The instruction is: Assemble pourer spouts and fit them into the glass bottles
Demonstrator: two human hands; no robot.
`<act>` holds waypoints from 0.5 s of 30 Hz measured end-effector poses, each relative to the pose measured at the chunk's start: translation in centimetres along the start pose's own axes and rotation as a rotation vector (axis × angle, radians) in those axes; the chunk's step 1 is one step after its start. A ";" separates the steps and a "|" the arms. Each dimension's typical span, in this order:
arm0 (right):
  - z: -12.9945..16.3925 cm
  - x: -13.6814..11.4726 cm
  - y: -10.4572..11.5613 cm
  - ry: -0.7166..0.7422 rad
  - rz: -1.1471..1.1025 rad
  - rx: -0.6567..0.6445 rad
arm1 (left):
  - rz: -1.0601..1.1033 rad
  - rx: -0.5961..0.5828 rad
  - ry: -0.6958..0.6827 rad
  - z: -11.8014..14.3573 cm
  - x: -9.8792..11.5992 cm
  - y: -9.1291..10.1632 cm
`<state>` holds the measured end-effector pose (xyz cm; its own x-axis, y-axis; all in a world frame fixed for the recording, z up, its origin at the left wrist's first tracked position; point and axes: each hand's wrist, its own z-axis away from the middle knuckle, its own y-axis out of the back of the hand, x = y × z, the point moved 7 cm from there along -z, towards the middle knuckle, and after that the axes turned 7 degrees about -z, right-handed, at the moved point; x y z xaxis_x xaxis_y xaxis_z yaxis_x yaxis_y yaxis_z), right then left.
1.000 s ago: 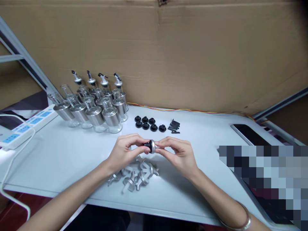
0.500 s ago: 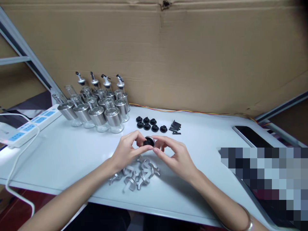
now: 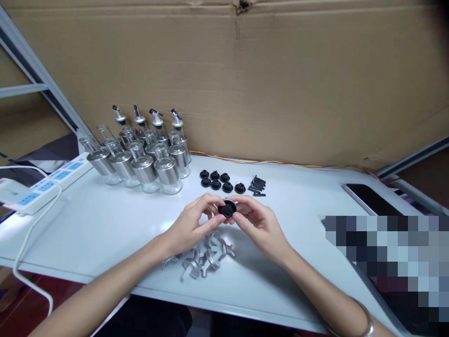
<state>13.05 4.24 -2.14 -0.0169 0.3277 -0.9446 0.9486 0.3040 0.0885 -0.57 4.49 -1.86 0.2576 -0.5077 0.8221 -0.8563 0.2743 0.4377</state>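
Between my two hands is a pourer cap (image 3: 228, 208), a silver-rimmed piece with a black rubber stopper in it, its black underside facing me. My left hand (image 3: 199, 220) pinches its left edge between thumb and fingers. Thumb and fingers of my right hand (image 3: 257, 219) grip the right edge. Just below lie several silver pourer spouts (image 3: 206, 257) in a loose pile, partly hidden by my left hand. Beyond my hands sit several black rubber stoppers (image 3: 227, 187), with a small heap of black flip levers (image 3: 257, 186) to their right.
Several glass bottles with steel sleeves (image 3: 143, 168) stand at the back left, some with pourers fitted. A power strip (image 3: 52, 180) with a white cable lies at the left. A phone (image 3: 372, 199) rests at the right, near a pixelated area. Cardboard (image 3: 280, 93) walls the back.
The pourer cap has turned so its black underside faces me, and it has shifted slightly right. Both hands have closed in around it. The view has shifted slightly.
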 end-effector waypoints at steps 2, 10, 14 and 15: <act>0.0 0.1 -0.1 -0.012 -0.012 -0.018 | 0.075 -0.030 0.040 0.0 0.0 -0.2; 0.3 -0.3 -0.4 -0.003 -0.043 -0.067 | 0.166 -0.081 0.127 0.0 0.1 -0.3; 0.2 -0.2 -0.8 -0.028 -0.060 -0.095 | 0.085 -0.096 0.130 0.1 0.2 -0.4; 0.2 -0.2 -0.9 -0.027 -0.058 -0.097 | 0.069 -0.109 0.140 0.2 0.1 -0.5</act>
<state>12.28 3.73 -2.11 -0.0608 0.2832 -0.9571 0.9112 0.4072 0.0626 -0.21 4.16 -2.05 0.2664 -0.3685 0.8906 -0.8223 0.3952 0.4095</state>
